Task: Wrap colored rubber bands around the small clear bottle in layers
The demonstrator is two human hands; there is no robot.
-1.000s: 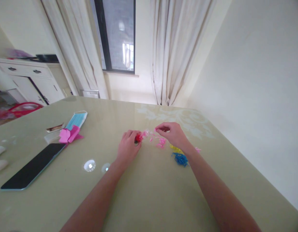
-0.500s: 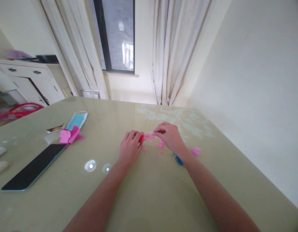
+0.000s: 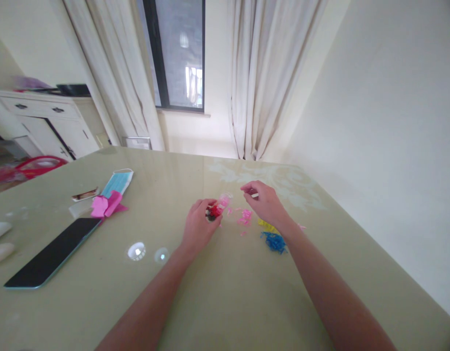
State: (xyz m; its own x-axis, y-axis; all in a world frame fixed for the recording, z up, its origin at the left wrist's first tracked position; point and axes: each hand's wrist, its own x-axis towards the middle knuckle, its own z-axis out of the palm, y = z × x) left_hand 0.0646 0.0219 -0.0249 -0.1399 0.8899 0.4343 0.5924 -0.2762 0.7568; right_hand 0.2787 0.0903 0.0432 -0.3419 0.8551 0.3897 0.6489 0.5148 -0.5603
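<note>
My left hand (image 3: pixel 201 225) is wrapped around a small clear container (image 3: pixel 225 198), which lies tilted with its far end pointing right. Pink, red and dark bits show through its wall, and my fingers cover its near end. My right hand (image 3: pixel 259 197) hovers to the right of it, thumb and forefinger slightly apart with nothing visible between them. Below and between the hands is a loose pile of small pink bits (image 3: pixel 244 217). A blue pile of stringy bits (image 3: pixel 274 242) sits by my right forearm, which partly hides a yellow pile (image 3: pixel 267 225).
On the left of the glossy table (image 3: pixel 217 302) lie a black-screened phone or tablet (image 3: pixel 53 253), pink folded paper (image 3: pixel 107 204), a blue face mask (image 3: pixel 118 183) and a small brown-and-white packet (image 3: pixel 85 194). White objects (image 3: pixel 0 241) rest at the left edge.
My right hand has drawn back from the container's end, and its fingers have parted. The container now tilts further up to the right. More of the blue and yellow piles shows.
</note>
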